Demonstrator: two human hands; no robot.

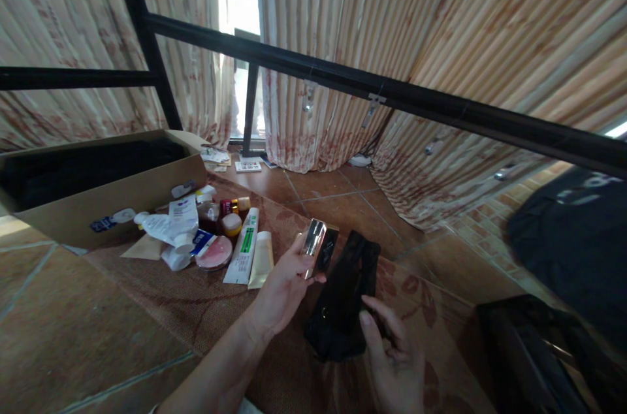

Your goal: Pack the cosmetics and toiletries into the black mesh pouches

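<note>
My left hand is closed around a shiny gold-and-black cosmetic case, held upright just left of an open black pouch. Whether the case is one piece or two side by side, I cannot tell. The pouch lies on the brown patterned mat. At its right edge, my right hand has thumb and forefinger on the black fabric; the other fingers are partly hidden. Left of my left hand lie a beige tube, a white-and-green tube and a round pink compact.
More tubes and jars, such as a white tube, are heaped against a long cardboard box with black contents. A dark bag sits at the lower right. A black metal rail crosses before the curtains.
</note>
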